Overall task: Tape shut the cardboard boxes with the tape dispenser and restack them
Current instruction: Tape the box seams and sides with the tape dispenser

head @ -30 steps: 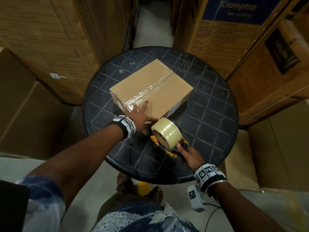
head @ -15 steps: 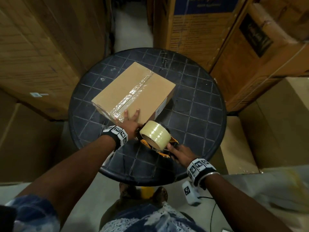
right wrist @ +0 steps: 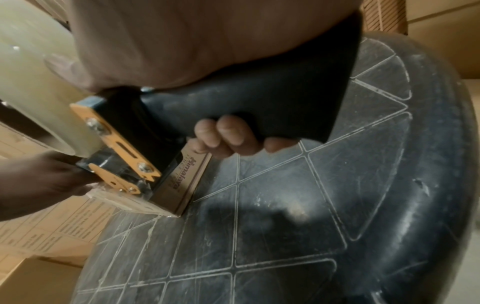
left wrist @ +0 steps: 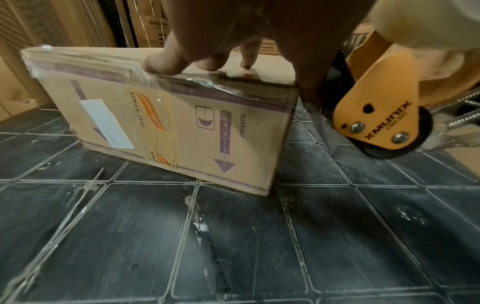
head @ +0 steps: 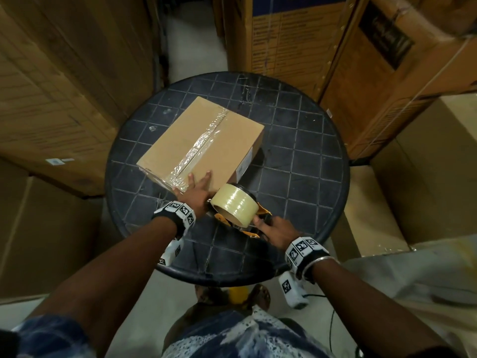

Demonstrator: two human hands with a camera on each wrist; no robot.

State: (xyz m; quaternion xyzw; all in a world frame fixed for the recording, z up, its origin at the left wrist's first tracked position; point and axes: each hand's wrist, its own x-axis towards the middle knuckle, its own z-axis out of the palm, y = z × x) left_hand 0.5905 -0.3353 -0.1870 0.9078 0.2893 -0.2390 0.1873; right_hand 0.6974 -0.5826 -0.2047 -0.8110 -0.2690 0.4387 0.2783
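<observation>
A brown cardboard box [head: 206, 143] lies on the round black table [head: 304, 161], with clear tape [head: 204, 143] running along its top seam. My left hand [head: 197, 186] presses flat on the box's near edge, fingers straight, over the tape end; in the left wrist view the fingertips [left wrist: 161, 63] sit on the top edge of the box [left wrist: 166, 127]. My right hand [head: 273, 227] grips the black handle [right wrist: 259, 107] of the orange tape dispenser [head: 237, 210], whose clear roll sits at the box's near corner. Its front end [right wrist: 124, 181] touches the box.
Tall printed cartons [head: 59, 89] stand close on the left, and more cartons [head: 343, 55] at the back right. Plain boxes [head: 426, 177] sit on the floor at the right. A narrow floor gap [head: 191, 45] runs behind the table.
The hands and dispenser have barely shifted against the box; the head camera has moved, so the table sits differently in the picture. The left hand stays on the box's near edge.
</observation>
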